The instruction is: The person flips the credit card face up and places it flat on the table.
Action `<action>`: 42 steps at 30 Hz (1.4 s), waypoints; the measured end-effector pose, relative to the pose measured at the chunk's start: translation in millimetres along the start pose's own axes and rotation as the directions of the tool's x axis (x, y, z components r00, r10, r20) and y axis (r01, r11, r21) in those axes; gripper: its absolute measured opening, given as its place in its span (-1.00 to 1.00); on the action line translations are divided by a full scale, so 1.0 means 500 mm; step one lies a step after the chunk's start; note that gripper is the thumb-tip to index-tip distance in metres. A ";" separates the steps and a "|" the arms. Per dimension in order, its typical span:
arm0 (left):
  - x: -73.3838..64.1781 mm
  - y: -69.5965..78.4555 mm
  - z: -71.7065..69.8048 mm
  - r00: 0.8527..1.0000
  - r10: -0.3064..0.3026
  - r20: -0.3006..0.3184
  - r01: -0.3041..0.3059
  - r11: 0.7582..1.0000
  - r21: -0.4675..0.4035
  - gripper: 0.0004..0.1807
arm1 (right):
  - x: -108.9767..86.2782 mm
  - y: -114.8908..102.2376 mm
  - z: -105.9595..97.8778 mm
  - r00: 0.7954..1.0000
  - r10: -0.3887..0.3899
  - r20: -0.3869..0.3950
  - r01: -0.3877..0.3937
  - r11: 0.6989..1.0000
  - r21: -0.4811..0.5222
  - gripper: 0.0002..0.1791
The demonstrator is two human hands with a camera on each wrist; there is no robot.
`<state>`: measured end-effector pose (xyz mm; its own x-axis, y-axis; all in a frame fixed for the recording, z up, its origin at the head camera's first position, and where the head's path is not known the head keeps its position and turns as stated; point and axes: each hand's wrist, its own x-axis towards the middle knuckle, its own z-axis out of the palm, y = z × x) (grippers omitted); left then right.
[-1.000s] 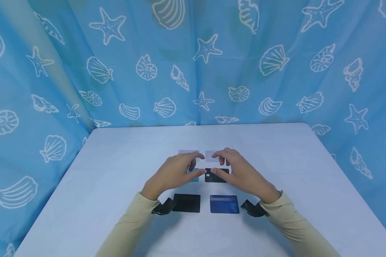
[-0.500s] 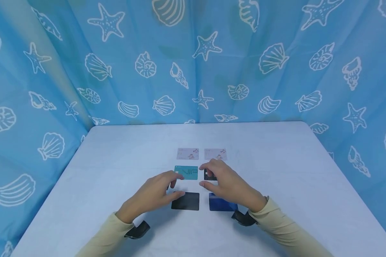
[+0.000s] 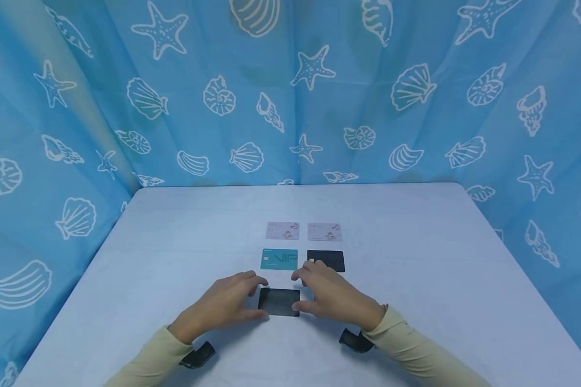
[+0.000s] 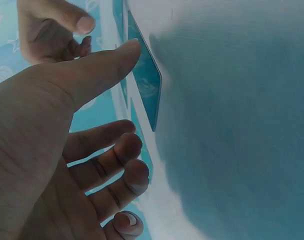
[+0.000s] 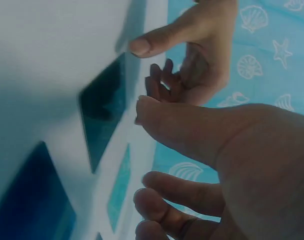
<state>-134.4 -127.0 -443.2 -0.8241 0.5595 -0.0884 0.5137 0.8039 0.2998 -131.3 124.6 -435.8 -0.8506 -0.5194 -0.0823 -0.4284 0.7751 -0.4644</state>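
Crosswise on the white table (image 3: pixel 406 236) lies the near black card (image 3: pixel 279 302), thin, smooth, rectangular, long axis nine to three o'clock. The left hand (image 3: pixel 222 303) curves at its nine, the right hand (image 3: pixel 332 296) at its three, thumb and fingers apart on both.

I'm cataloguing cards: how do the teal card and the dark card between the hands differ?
The teal card shows large lettering; the dark card looks plain. The dark card lies between the left hand and right hand; the teal card lies farther back. Both lie flat on the table.
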 end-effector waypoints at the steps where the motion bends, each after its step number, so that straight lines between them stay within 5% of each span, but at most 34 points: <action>1: 0.000 -0.002 0.001 1.000 -0.002 0.001 0.002 1.000 0.002 -0.32 | 0.001 0.000 0.004 1.000 0.001 0.004 -0.001 1.000 -0.013 -0.41; 19: 0.007 -0.016 0.004 0.999 0.014 0.028 -0.013 0.999 -0.038 -0.50 | 0.002 -0.006 0.024 1.000 -0.027 -0.001 0.026 0.987 -0.160 -0.38; 42: 0.012 -0.032 0.009 0.998 0.062 0.032 -0.058 0.992 -0.113 -0.44 | 0.013 -0.005 0.032 0.999 -0.038 -0.025 0.035 0.994 -0.108 -0.41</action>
<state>-146.5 -135.6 -452.6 -0.7827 0.6143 -0.0997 0.5302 0.7421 0.4100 -130.8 113.4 -449.3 -0.8410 -0.5394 -0.0422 -0.4886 0.7907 -0.3689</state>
